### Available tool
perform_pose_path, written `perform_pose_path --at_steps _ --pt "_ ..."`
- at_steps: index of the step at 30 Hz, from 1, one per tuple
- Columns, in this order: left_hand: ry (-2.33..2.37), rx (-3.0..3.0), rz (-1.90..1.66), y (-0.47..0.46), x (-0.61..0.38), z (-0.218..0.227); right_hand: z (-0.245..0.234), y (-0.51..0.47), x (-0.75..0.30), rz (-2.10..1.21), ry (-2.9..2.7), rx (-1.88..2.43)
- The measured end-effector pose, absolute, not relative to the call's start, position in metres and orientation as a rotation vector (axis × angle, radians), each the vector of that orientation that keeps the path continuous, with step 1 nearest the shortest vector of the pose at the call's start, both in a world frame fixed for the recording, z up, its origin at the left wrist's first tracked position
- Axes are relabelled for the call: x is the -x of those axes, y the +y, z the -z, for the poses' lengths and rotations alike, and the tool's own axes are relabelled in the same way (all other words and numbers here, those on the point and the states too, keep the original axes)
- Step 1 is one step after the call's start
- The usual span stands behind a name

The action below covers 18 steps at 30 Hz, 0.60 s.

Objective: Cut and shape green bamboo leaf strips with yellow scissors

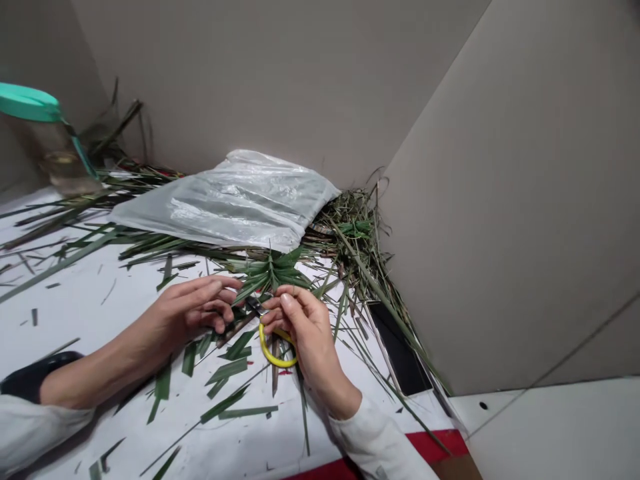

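My left hand point(195, 308) is half curled at the left, its fingers loose and apart, fingertips beside a fan of green leaf strips point(270, 270). Closed around scissors with a yellow handle point(278, 363) is my right hand point(305, 317); the short dark blades point(256, 306) point up and left toward the left hand. Thumb and index finger of the right hand come together at the base of the leaf fan, and whether they also pinch it is hard to see. Cut pieces of green leaf point(227, 371) lie scattered below both hands.
A translucent plastic bag point(235, 200) lies over long leaf strips at the back. A bottle with a turquoise lid point(30, 103) stands back left. At right are a heap of dry leaves point(357, 220) and a dark-screened phone point(400, 350), beside a grey partition point(510, 220).
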<state>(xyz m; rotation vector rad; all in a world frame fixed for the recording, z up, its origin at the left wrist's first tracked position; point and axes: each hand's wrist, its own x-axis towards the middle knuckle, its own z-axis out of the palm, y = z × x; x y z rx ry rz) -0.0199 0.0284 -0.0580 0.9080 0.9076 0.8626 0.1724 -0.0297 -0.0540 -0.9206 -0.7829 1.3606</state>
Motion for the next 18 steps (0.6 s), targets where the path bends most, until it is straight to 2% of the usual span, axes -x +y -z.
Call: perform_pose_path --at_steps 18 --pt "1.081 -1.230 -0.786 0.0256 0.0251 0.0637 0.0608 -0.0295 -0.1643 -1.516 -0.882 0.902"
